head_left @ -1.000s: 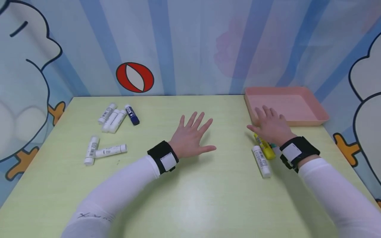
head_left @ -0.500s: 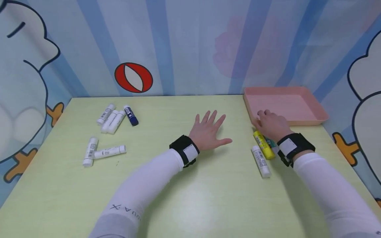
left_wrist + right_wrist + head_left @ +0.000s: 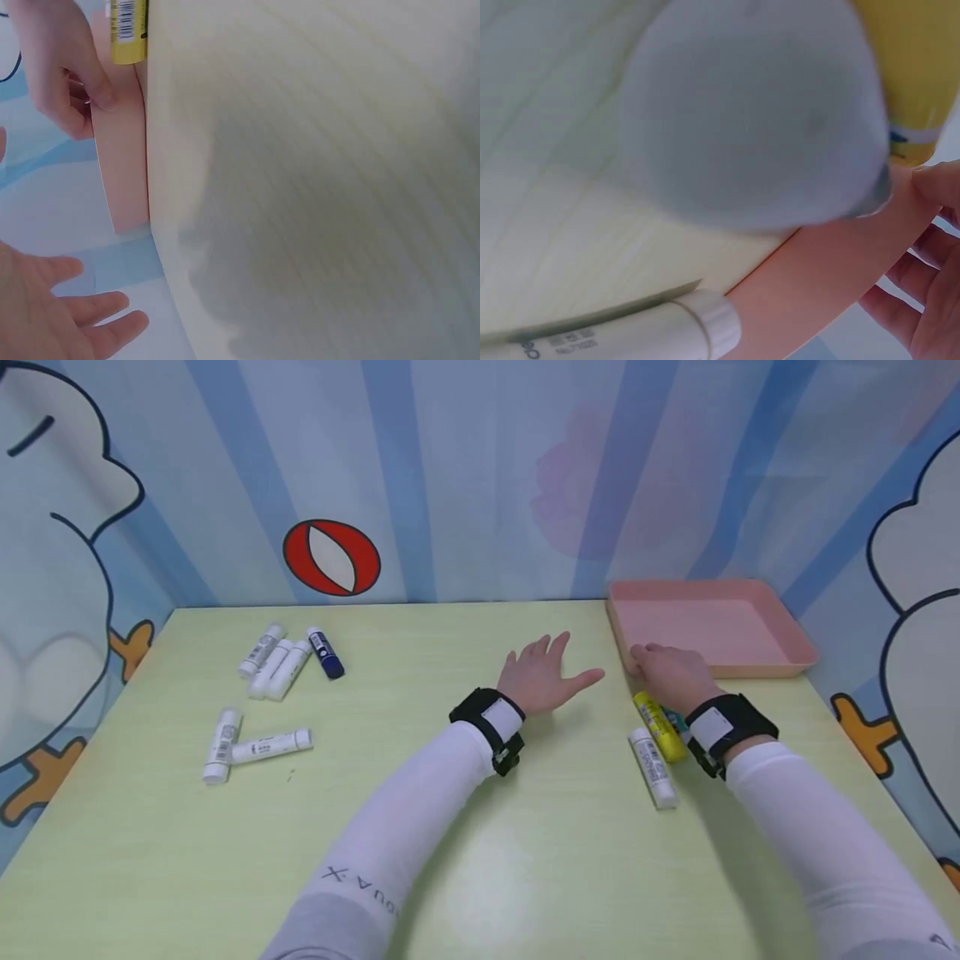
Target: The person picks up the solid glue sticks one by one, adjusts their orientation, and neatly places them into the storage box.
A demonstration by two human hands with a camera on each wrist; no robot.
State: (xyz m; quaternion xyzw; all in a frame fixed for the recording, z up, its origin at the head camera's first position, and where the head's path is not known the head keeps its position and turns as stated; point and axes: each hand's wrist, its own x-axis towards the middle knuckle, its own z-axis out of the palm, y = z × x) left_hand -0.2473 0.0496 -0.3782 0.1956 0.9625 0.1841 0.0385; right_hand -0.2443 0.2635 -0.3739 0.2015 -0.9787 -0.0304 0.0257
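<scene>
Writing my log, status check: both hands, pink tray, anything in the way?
Right hand grips pink tray by rim. Left hand holds nothing. Yellow tube close by, possibly in the way.

A pale yellow-green table [image 3: 187,877] with faint wood-like grain reaches back to a light blue backdrop [image 3: 487,460] with broad, darker blue vertical stripes. Printed on the backdrop, left of centre, is a red-and-white oval [image 3: 367,560] outlined in black; right of centre is a faint pink blotch [image 3: 570,485]. Side panels carry large white cartoon shapes, one at left [image 3: 45,568] and one at right [image 3: 926,685], with orange feet [image 3: 862,735]. A soft bright glare [image 3: 495,885] lies on the near tabletop, among blurred shadows.
</scene>
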